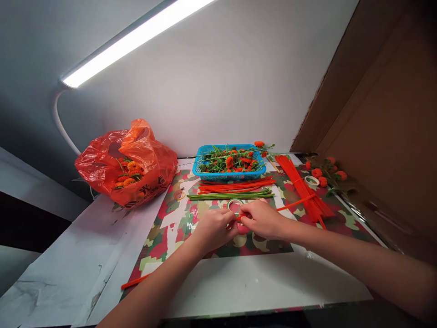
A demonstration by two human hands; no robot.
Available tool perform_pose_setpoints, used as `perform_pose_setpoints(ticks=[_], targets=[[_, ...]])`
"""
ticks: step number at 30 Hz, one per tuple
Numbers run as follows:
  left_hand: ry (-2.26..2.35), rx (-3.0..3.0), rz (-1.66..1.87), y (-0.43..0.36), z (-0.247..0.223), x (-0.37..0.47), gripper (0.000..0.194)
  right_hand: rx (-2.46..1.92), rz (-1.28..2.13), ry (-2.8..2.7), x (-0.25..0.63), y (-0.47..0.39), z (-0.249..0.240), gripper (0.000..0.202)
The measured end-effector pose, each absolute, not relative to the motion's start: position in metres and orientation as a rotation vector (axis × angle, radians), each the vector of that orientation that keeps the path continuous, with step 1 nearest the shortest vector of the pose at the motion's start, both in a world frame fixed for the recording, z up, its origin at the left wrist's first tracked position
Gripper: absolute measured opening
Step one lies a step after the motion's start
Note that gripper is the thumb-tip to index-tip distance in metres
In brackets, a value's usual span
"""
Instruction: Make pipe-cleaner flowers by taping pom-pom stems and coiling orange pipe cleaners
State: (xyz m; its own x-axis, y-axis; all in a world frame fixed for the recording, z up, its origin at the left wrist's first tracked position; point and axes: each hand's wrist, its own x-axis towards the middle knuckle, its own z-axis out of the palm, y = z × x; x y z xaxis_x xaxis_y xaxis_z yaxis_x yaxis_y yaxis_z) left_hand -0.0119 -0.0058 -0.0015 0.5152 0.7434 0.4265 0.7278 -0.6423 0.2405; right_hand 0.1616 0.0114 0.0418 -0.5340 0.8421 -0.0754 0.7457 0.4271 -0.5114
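Between my hands is an orange pipe cleaner [239, 218], with only a short fuzzy part showing at the fingertips. My left hand [215, 228] is closed in a pinch on it, and my right hand [261, 218] pinches it from the other side. My fingers hide most of its shape. Just beyond them lies a roll of tape [235, 206]. Green pipe cleaners [230, 195] lie in a row behind the roll, with orange-red ones [235, 185] behind those. One orange stem [296, 202] stretches from behind my right hand toward a tied orange bundle [305, 193].
A blue basket [229, 176] at the back holds orange flowers with green stems. An orange plastic bag [157, 159] with flowers stands left. More flowers [317, 173] and a second tape roll [312, 181] are at right, near a cardboard wall [372, 105]. A lamp [136, 43] hangs above.
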Motion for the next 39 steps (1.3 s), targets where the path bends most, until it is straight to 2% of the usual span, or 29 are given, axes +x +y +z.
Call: perform_pose_setpoints(ticks=[8, 18, 27, 33, 39], targets=[[1.314, 2.54, 0.808, -0.006, -0.002, -0.009, 0.015, -1.396, 0.649, -2.546, 0.16, 0.012, 0.04, 0.017], [1.198, 1.779, 0.767, -0.003, 0.001, -0.011, 0.012, -1.199, 0.557, -2.545, 0.166, 0.008, 0.035, 0.013], [1.086, 1.219, 0.722, 0.003, 0.002, -0.006, 0.009, -1.189, 0.585, -2.474, 0.166, 0.007, 0.035, 0.015], [1.112, 1.262, 0.717, 0.0, 0.005, -0.007, 0.012, -1.223, 0.601, -2.474, 0.165, 0.006, 0.036, 0.016], [1.088, 1.678, 0.688, 0.002, 0.001, -0.015, 0.016, -1.274, 0.637, -2.557, 0.164, 0.007, 0.045, 0.015]])
